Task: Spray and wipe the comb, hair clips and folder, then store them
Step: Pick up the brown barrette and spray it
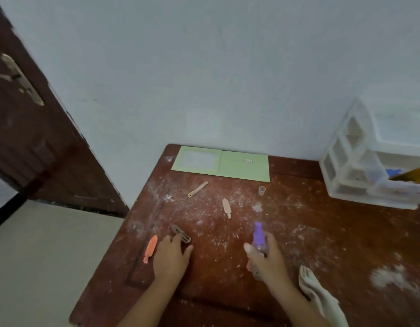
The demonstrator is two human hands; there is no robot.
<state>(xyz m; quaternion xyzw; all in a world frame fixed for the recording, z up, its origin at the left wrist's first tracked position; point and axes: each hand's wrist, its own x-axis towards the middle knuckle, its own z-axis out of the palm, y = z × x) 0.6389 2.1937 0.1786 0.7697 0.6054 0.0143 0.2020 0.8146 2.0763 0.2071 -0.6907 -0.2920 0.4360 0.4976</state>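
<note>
My right hand point(265, 258) is shut on a small spray bottle with a purple nozzle point(259, 237), held upright over the table. My left hand point(172, 256) lies on the table, fingertips touching a brown hair clip point(181, 233). An orange hair clip point(150, 248) lies just left of that hand. A beige clip point(226, 207) and a thin tan clip point(197, 189) lie further back. The green folder point(242, 165) lies open and flat against the wall. No comb is in sight.
The brown wooden table point(322, 232) is speckled with white dust. A white cloth point(319, 296) lies at my right wrist. The small clear bottle cap point(262, 190) stands behind the bottle. A clear drawer organiser point(355, 166) sits at the back right. A dark door point(39, 138) is to the left.
</note>
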